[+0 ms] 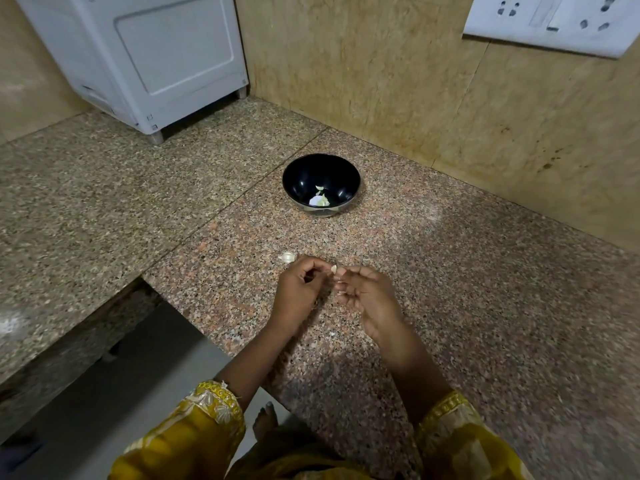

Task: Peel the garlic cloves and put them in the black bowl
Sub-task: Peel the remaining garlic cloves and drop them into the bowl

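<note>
Where the two hands meet over the counter [467,278], a small pale clove [333,269] is held between them, on the near side of the bowl [298,174] and well apart from it. The left hand [299,289] has its fingers curled, with thumb and forefinger pinching the clove from the left. The right hand [367,296] also has its fingers curled inward, and its fingertips [341,271] pinch the clove from the right. A second clove [287,257] lies on the counter just beyond the left hand. The bowl, black and upright, stands farther back near the wall [398,81]. It holds a few pale pieces [320,199] at its bottom; whether they are peeled garlic or skin cannot be told. Both forearms end in yellow embroidered sleeves [207,410]. A white appliance [145,57] stands at the far left of the counter. A white socket plate [554,22] is fixed to the wall at upper right.
</note>
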